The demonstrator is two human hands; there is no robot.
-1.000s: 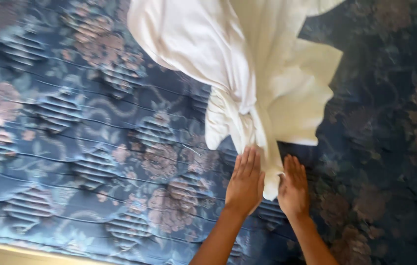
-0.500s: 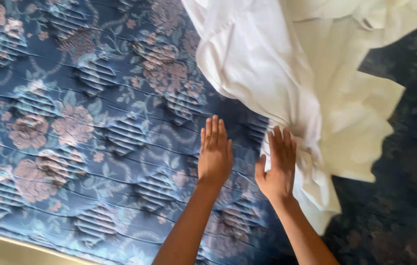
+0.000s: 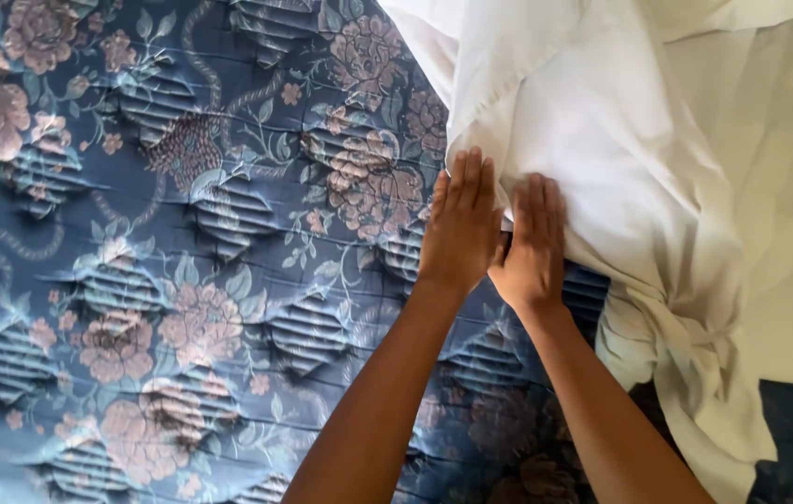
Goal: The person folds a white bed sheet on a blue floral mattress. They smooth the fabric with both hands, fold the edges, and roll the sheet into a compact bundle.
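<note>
A white sheet point(image 3: 658, 159) lies bunched over the right side of a blue flowered mattress point(image 3: 154, 271). My left hand point(image 3: 460, 224) lies flat on the mattress, fingers together, with its fingertips at the sheet's edge. Right beside it, my right hand point(image 3: 533, 245) presses flat on the sheet's edge, fingers extended. The two hands nearly touch. Neither one grips anything. The sheet gathers into a twisted fold at the lower right.
The quilted mattress with pink flowers fills the left and middle of the view. Its dark, shaded part point(image 3: 788, 448) shows at the lower right under the sheet's hanging end.
Both hands have moved up toward the sheet and closer together. The view has shifted so the sheet now sits further right.
</note>
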